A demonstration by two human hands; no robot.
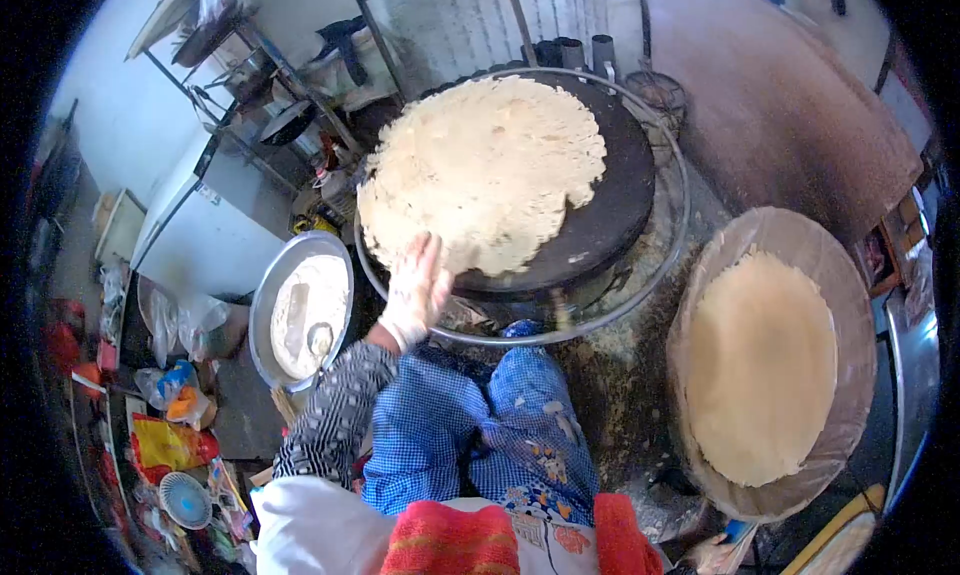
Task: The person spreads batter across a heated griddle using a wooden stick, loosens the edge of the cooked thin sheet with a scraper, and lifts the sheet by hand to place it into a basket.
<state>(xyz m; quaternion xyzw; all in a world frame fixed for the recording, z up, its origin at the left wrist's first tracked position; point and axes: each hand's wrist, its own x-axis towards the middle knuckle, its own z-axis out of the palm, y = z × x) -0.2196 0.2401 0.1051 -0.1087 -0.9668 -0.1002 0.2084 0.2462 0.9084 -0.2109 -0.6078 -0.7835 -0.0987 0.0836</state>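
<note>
A wide, uneven sheet of pale batter [480, 165] covers most of the round black griddle [625, 190]. My left hand [415, 290], whitish with batter or flour, reaches to the near-left edge of the batter with its fingers stretched out. Its fingertips are at that edge, slightly blurred; whether they press on it I cannot tell. Low at the right, my right hand [710, 553] is partly in view, closed around something with a blue part [738, 531] whose kind is unclear. Left of the griddle, a metal basin [262, 320] holds pale batter and a ladle [319, 339].
A metal ring [684, 215] surrounds the griddle. At the right stands a lined basket [852, 375] with a stack of thin flat pancakes [765, 365]. A shelf rack [300, 90] with pans is at the back left. Bags and a blue-white bowl [186, 500] crowd the lower left.
</note>
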